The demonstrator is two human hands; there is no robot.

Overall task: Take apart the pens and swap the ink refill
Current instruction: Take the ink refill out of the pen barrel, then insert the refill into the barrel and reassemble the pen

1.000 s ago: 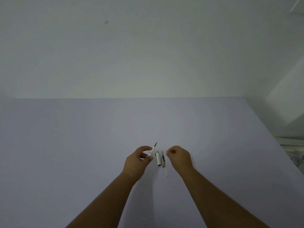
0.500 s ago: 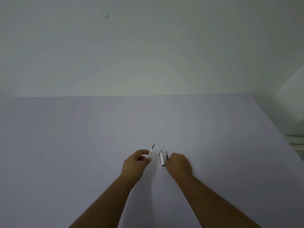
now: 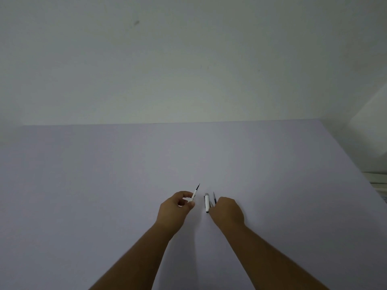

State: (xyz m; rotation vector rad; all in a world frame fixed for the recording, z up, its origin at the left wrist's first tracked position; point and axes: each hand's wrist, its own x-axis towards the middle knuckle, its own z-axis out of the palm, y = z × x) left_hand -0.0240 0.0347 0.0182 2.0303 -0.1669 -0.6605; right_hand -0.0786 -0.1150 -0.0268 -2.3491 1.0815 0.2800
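My left hand (image 3: 176,208) pinches a white pen part with a dark pointed tip (image 3: 195,192), its tip aimed up and away from me. A white pen barrel (image 3: 207,203) lies on the pale table (image 3: 104,185) between my hands. My right hand (image 3: 227,210) rests fingers-down just right of the barrel, closed on a thin dark ink refill (image 3: 214,198) whose end sticks out past the fingers. The rest of the refill is hidden under the hand.
The table's far edge meets a plain wall (image 3: 188,70). The table's right edge (image 3: 356,170) runs diagonally, with pale objects (image 3: 379,181) beyond it.
My right hand has come down from a raised fist onto the parts lying beside the barrel and closed on the thin refill. My left hand has held its pen part nearly still.
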